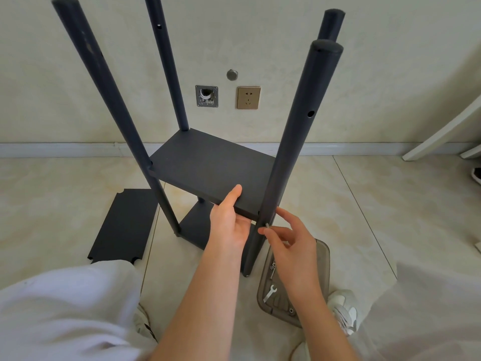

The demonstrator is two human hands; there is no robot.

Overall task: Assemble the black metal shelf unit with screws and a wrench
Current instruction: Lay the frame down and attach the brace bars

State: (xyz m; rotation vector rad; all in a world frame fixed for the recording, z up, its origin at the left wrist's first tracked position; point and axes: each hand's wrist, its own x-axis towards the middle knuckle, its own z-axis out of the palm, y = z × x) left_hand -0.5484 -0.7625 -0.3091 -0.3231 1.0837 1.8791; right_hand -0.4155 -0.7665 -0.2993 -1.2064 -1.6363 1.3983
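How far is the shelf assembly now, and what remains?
Done: the bottom shelf sits between the poles. In hand: the left hand holds the middle shelf while the right hand pinches a screw at the near pole. Left: the loose panel on the floor; the wrench lies in the tray.

Rear-left black metal pole (166,61) runs off the top edge. Lower black shelf board (195,227) is mostly hidden behind the upper black shelf board (208,173) and left hand (229,222). Right forearm (312,295) covers part of the grey plastic tray (322,256); its small silver fasteners (272,268) are too small to identify.

Front post (294,152) blocks shelf (208,168) R corner; L floor (52,204) open.
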